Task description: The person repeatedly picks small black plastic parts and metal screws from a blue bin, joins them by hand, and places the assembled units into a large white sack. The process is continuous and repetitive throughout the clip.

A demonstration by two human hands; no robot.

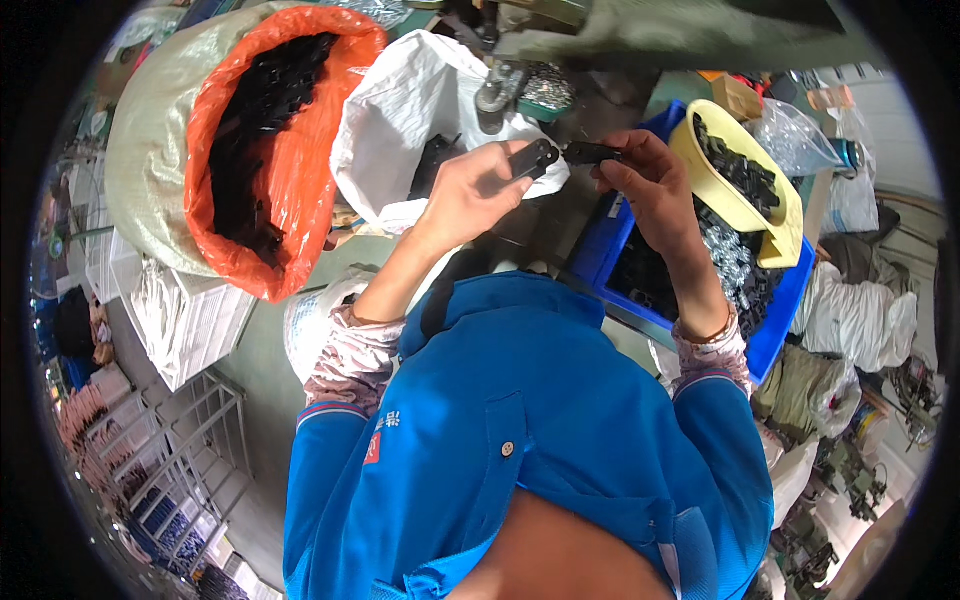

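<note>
My left hand (474, 192) is closed around a black bracket-like part (534, 160) with round holes near its end. Opposite it, my right hand (648, 178) pinches a smaller dark piece (590, 153) between thumb and fingers. The two parts sit end to end, very close; I cannot tell whether they touch. Below my left hand a white woven sack (375, 130) stands open with black parts inside. Beside my right hand is a blue crate (598, 254) holding black parts and shiny metal pieces, with a yellow scoop-shaped tray (780, 240) of black parts on it.
On the left stands a large pale sack (150, 150) with an orange liner (305, 215), full of black parts. A metal fixture (492, 105) and a green tray (546, 108) of small metal pieces lie beyond my hands. A metal rack (195, 450) stands lower left.
</note>
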